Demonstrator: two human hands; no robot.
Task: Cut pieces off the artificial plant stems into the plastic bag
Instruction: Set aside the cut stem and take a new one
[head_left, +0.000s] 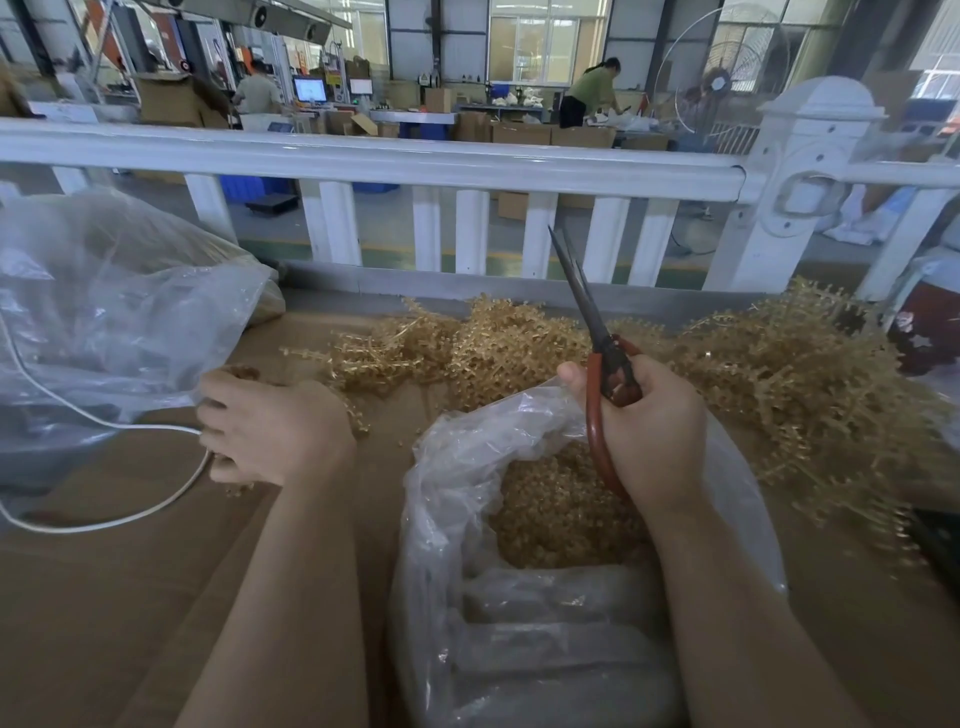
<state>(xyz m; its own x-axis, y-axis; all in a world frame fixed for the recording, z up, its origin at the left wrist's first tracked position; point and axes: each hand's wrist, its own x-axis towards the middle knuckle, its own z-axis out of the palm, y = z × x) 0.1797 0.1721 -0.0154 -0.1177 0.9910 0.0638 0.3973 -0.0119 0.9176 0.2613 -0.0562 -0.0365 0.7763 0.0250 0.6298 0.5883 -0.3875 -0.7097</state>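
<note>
Stems (779, 374) of gold artificial plant lie heaped across the far and right side of the cardboard-covered table (130, 597), just beyond the plastic bag (519, 649), which sits open at near centre and already holds a bed of cut pieces. My right hand (654, 431) grips the red-handled scissors (602, 358) over the bag's mouth, blades pointing up and away, nearly closed. My left hand (270, 431) is curled around a small tuft of gold pieces, close to a white cable (104, 423). To cut well, I judge I should bring a stem over the mouth, snip short, and let the pieces drop straight in. The bag's rim sags on its left side, so pieces could spill there. A second clear bag (114, 312) crowds the far left, and the white railing (363, 161) bounds the far edge; open room lies at near left.
</note>
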